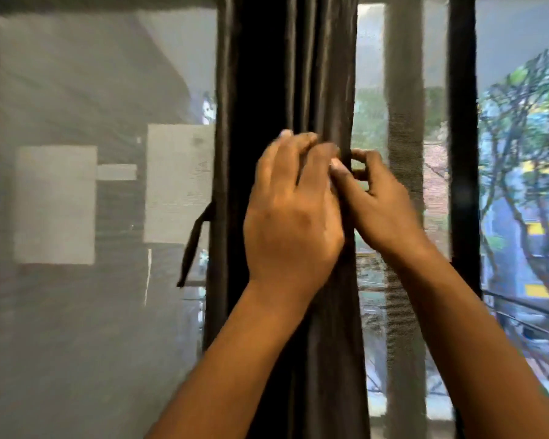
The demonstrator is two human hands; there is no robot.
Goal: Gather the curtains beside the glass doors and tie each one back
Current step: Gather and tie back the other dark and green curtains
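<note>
Left hand fingertips blurred against curtain

Trees and a railing outside, beyond mesh screen

We see two bare forearms rising from the lower edge of the view, each ending in a hand in front of the dark brown pleated satin curtain. No sleeve, cuff, watch or ring shows on either arm; both are uncovered from wrist to where the frame cuts them off. On the left hand, knuckles and tendons show across the back, with short pale fingernails at the tips. The right hand, just beside it, is slightly blurred.
</note>
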